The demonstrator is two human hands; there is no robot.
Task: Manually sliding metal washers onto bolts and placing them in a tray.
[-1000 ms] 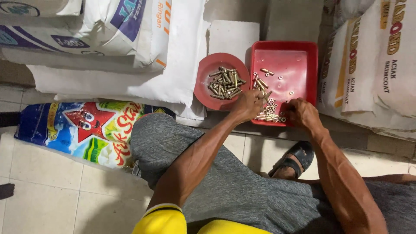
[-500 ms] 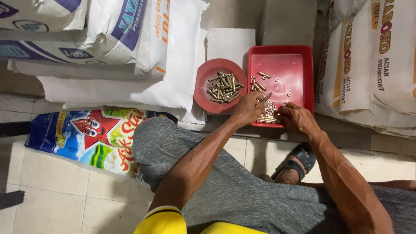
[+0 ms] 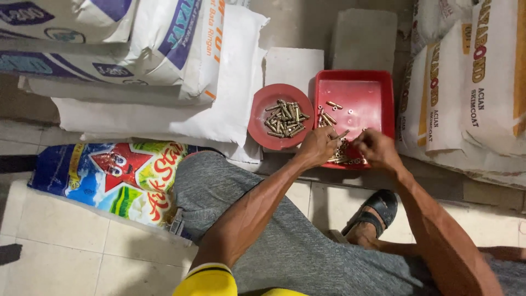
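Note:
A red square tray (image 3: 361,90) holds loose brass-coloured metal pieces (image 3: 329,116) scattered on its floor and heaped at its near edge. Left of it sits a round red dish (image 3: 262,120) with a pile of the same brass pieces (image 3: 285,118). My left hand (image 3: 318,145) hovers at the tray's near left corner, pinching one small brass piece between its fingertips. My right hand (image 3: 375,149) rests over the heap at the tray's near edge, fingers curled among the pieces; what it grips is hidden.
Large white sacks (image 3: 164,60) are stacked at the left, more sacks (image 3: 471,87) at the right. A colourful printed bag (image 3: 109,175) lies on the tiled floor. Grey concrete blocks (image 3: 364,38) stand behind the tray. My sandalled foot (image 3: 372,216) is below it.
Both hands stay at the tray's near edge; the left hand has shifted slightly and now lifts a brass piece in its fingertips. The view has drifted a little.

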